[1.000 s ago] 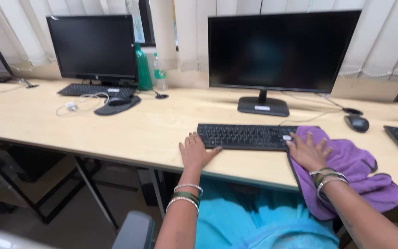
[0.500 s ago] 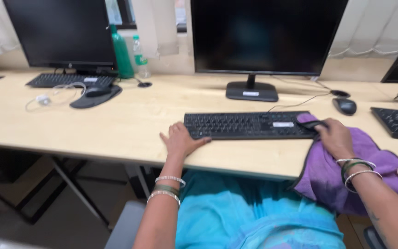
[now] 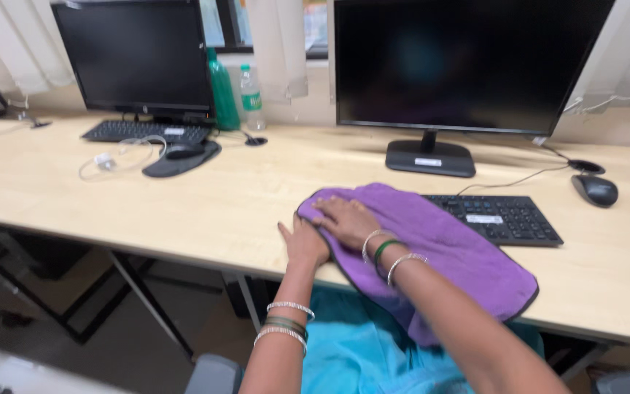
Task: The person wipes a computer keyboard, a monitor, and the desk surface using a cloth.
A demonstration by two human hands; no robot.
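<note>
I see my right hand (image 3: 344,217) flat, fingers spread, on the purple cloth (image 3: 432,241) — soft, dark-edged, draped over the keyboard (image 3: 508,217); left hand (image 3: 304,242) open beside it, gripping nothing

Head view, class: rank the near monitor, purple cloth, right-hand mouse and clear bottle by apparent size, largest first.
1. Near monitor
2. Purple cloth, though it lies closer to the camera
3. Clear bottle and right-hand mouse: too alike to rank; the bottle stands farther away.
</note>
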